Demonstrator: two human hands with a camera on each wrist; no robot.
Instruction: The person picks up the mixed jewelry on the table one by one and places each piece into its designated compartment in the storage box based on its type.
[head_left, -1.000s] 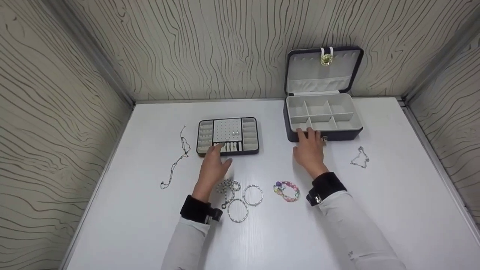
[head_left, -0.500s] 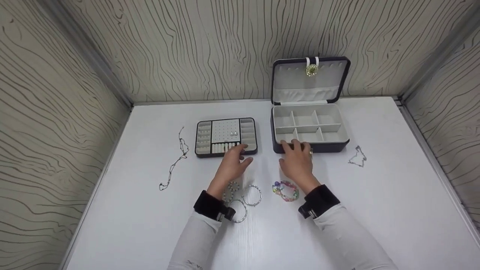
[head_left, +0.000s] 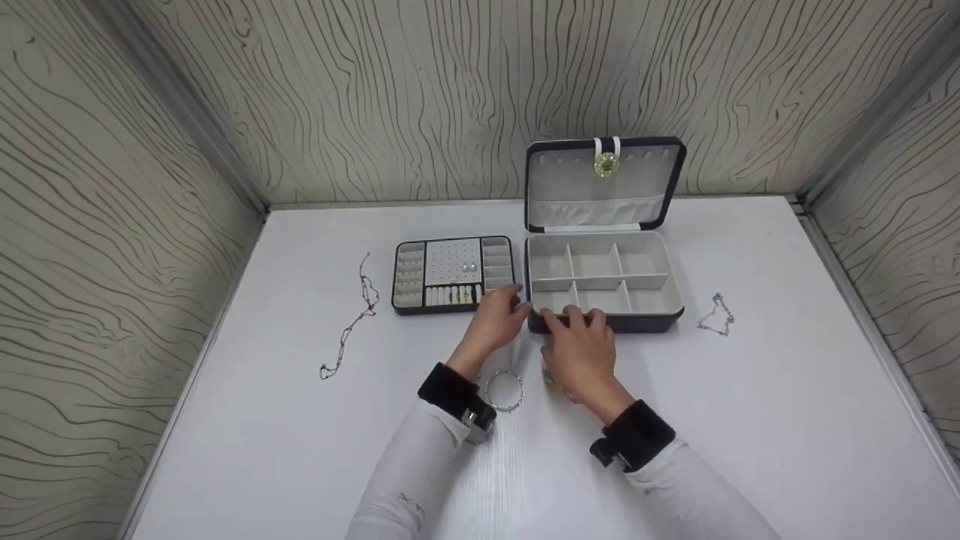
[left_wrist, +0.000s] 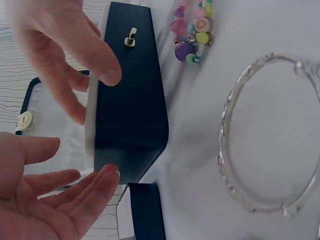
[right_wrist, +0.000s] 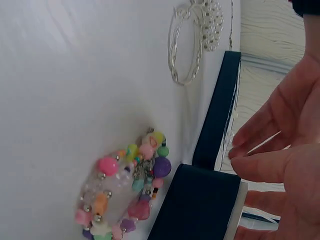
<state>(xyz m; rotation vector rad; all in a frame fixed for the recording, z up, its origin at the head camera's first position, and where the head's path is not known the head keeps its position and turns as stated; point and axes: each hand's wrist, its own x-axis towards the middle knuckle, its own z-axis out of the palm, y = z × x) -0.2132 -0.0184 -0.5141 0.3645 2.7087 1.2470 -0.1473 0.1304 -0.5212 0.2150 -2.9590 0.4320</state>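
A dark jewelry box [head_left: 645, 323] stands with its lid [head_left: 570, 180] raised and its light compartments facing up. My right hand [head_left: 581, 352] grips the box's front wall, fingers over the rim and thumb on the outer side. At the front left corner, my left hand [head_left: 495, 321] has its fingers extended beside the box; whether they touch it is unclear. A shallow jewelry tray [head_left: 454, 262] with a pair of earrings sits just left of the box. Partly hidden below my right hand lies a colourful beaded bracelet [right_wrist: 107, 165].
A silver bangle [head_left: 504, 391] lies near my left wrist, and a pearl necklace [right_wrist: 214, 25] shows in the right wrist view. One chain [head_left: 345, 330] lies far left, another chain [head_left: 718, 315] right of the box. A jewelled brooch [head_left: 606, 164] hangs on the lid's strap.
The jewelry box has slid left and toward me with my right hand on its front. My left hand has moved right, from the tray to the box's corner.
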